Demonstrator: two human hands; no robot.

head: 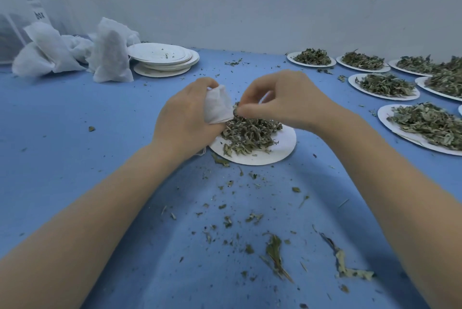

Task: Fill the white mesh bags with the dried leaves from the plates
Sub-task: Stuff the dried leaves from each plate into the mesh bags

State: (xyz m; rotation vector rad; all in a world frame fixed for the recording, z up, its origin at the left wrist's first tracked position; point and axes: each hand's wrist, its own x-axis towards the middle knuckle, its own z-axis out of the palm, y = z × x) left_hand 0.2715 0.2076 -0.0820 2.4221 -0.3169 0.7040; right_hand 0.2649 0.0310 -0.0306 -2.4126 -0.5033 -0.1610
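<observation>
A white plate [280, 151] in the middle of the blue table carries a heap of dried leaves [250, 133]. My left hand [185, 118] grips a small white mesh bag [217, 106] just above the plate's left edge. My right hand [282, 101] hovers over the heap, its fingertips pinching a few leaves right at the bag's mouth. Filled white mesh bags [107, 53] stand at the back left.
A stack of empty white plates [162, 57] sits beside the filled bags. Several plates heaped with dried leaves [385, 85] line the right side. Leaf crumbs [275, 251] litter the blue table [75, 146] in front of me. A pale wall runs along the back.
</observation>
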